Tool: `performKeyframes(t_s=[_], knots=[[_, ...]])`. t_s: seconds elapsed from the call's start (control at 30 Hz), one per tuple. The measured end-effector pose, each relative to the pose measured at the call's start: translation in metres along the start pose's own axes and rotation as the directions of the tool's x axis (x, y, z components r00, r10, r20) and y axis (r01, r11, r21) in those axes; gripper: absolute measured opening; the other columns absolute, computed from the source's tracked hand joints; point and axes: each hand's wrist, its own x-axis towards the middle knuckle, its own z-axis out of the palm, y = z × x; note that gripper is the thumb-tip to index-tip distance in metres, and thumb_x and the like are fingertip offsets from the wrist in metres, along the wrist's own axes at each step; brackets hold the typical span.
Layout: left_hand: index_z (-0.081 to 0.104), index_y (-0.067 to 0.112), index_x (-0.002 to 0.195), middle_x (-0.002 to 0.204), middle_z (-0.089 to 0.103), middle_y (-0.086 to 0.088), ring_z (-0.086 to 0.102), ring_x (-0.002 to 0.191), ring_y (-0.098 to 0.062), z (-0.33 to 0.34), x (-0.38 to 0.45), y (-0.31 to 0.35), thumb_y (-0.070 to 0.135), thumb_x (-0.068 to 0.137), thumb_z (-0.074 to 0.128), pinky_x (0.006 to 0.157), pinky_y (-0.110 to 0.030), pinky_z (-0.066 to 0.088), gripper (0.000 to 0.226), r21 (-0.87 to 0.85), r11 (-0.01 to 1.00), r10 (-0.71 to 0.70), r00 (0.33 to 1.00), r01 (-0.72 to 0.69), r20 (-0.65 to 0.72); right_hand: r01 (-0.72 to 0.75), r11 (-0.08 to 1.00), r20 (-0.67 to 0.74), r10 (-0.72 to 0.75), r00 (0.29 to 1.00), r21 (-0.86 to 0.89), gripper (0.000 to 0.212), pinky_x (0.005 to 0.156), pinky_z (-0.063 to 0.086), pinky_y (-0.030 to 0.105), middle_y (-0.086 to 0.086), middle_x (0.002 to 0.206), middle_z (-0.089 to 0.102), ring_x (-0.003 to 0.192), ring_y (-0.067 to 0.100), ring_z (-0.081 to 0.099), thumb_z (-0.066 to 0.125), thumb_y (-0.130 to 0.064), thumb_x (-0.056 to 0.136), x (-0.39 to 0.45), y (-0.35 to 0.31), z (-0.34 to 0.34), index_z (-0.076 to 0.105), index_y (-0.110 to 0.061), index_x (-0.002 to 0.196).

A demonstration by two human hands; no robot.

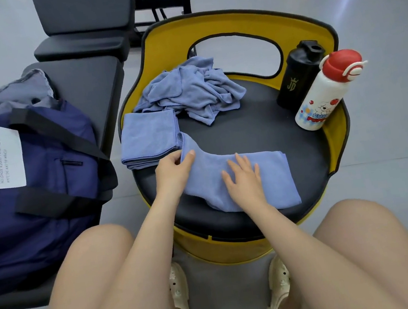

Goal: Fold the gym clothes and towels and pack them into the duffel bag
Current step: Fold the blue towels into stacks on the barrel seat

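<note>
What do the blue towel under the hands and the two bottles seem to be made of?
Blue towel: soft matte cloth, probably microfibre; it drapes and creases, edges stitched. Black bottle: seemingly plastic with a dull sheen and a printed logo. White bottle: glossy shell, plastic or coated metal, hard to say; its red cap looks like plastic.

Bare arms and legs, with cream perforated clogs (181, 296) on both feet.
</note>
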Motion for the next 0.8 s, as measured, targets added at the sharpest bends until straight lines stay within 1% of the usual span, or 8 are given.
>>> performKeyframes(t_s=[0.1, 0.2, 0.3, 0.37, 0.47, 0.57, 0.7, 0.8], knots=[[0.054, 0.022, 0.062, 0.053, 0.049, 0.014, 0.043, 0.058, -0.008, 0.012, -0.006, 0.005, 0.023, 0.091, 0.059, 0.053, -0.019, 0.031, 0.029, 0.018, 0.998, 0.059, 0.997, -0.06, 0.047, -0.081, 0.848, -0.008, 0.1, 0.995, 0.524, 0.032, 0.086, 0.048, 0.029, 0.01, 0.108, 0.067, 0.103, 0.024, 0.06, 0.046, -0.028, 0.1, -0.003, -0.023, -0.021, 0.066, -0.004, 0.108], [0.068, 0.018, 0.098, 0.087, 0.065, 0.004, 0.057, 0.076, -0.007, 0.027, -0.014, 0.009, 0.029, 0.093, 0.056, 0.066, -0.02, 0.043, 0.016, -0.033, 0.998, 0.054, 0.988, -0.05, 0.147, -0.269, 0.599, 0.213, 0.164, 0.963, 0.754, 0.037, 0.057, 0.051, 0.026, 0.003, 0.078, 0.066, 0.072, 0.017, 0.063, 0.048, -0.04, 0.098, -0.004, -0.036, -0.043, 0.067, -0.009, 0.095], [0.065, 0.021, 0.099, 0.089, 0.063, 0.002, 0.057, 0.072, -0.007, 0.038, -0.018, 0.015, 0.028, 0.097, 0.045, 0.06, -0.023, 0.046, 0.021, -0.128, 0.982, -0.107, 0.965, 0.141, 0.24, -0.334, 0.633, 0.28, 0.188, 0.941, 0.698, 0.038, 0.061, 0.047, 0.024, 0.002, 0.07, 0.059, 0.068, 0.013, 0.057, 0.059, -0.047, 0.09, -0.004, -0.029, -0.05, 0.062, -0.009, 0.086], [0.063, 0.019, 0.116, 0.093, 0.064, 0.001, 0.059, 0.078, -0.009, 0.042, -0.02, 0.013, 0.025, 0.097, 0.044, 0.06, -0.023, 0.047, 0.028, -0.129, 0.977, -0.131, 0.952, 0.172, 0.277, -0.339, 0.671, 0.272, 0.207, 0.94, 0.66, 0.033, 0.065, 0.045, 0.028, 0.005, 0.074, 0.054, 0.071, 0.015, 0.051, 0.066, -0.038, 0.086, -0.004, -0.019, -0.047, 0.061, -0.005, 0.09], [0.051, 0.02, 0.132, 0.116, 0.057, 0.002, 0.052, 0.102, -0.007, 0.039, -0.031, -0.001, 0.032, 0.092, 0.057, 0.084, -0.02, 0.042, 0.042, 0.023, 0.996, 0.076, 0.952, -0.087, 0.296, -0.308, 0.704, 0.211, 0.225, 0.951, 0.64, 0.02, 0.062, 0.036, 0.03, 0.007, 0.076, 0.048, 0.073, 0.018, 0.044, 0.063, -0.024, 0.087, -0.003, -0.004, -0.048, 0.056, -0.005, 0.082], [0.033, 0.026, 0.144, 0.138, 0.036, 0.008, 0.031, 0.129, -0.008, 0.04, -0.042, -0.024, 0.044, 0.079, 0.071, 0.105, -0.027, 0.034, 0.077, 0.438, 0.78, 0.256, 0.867, -0.446, 0.427, -0.298, 0.698, 0.152, 0.265, 0.952, 0.651, 0.02, 0.063, 0.033, 0.03, 0.007, 0.076, 0.047, 0.075, 0.02, 0.045, 0.06, -0.021, 0.089, -0.004, 0.007, -0.059, 0.048, -0.013, 0.074], [0.015, 0.025, 0.151, 0.157, 0.011, 0.005, 0.011, 0.144, -0.014, 0.047, -0.044, -0.036, 0.026, 0.092, 0.056, 0.109, -0.034, 0.034, 0.072, 0.618, 0.608, 0.208, 0.852, -0.498, 0.48, -0.276, 0.711, 0.089, 0.29, 0.953, 0.646, 0.023, 0.069, 0.04, 0.031, 0.015, 0.083, 0.055, 0.08, 0.02, 0.051, 0.058, -0.02, 0.091, -0.009, 0.024, -0.07, 0.062, 0.002, 0.097], [0.007, 0.026, 0.152, 0.159, -0.001, 0.007, 0.003, 0.146, -0.015, 0.056, -0.048, -0.034, 0.015, 0.096, 0.045, 0.106, -0.034, 0.038, 0.068, 0.647, 0.56, 0.17, 0.837, -0.517, 0.521, -0.283, 0.77, 0.039, 0.319, 0.947, 0.572, 0.017, 0.065, 0.04, 0.029, 0.007, 0.083, 0.059, 0.082, 0.02, 0.053, 0.058, -0.023, 0.092, -0.012, 0.038, -0.073, 0.062, -0.007, 0.09]])
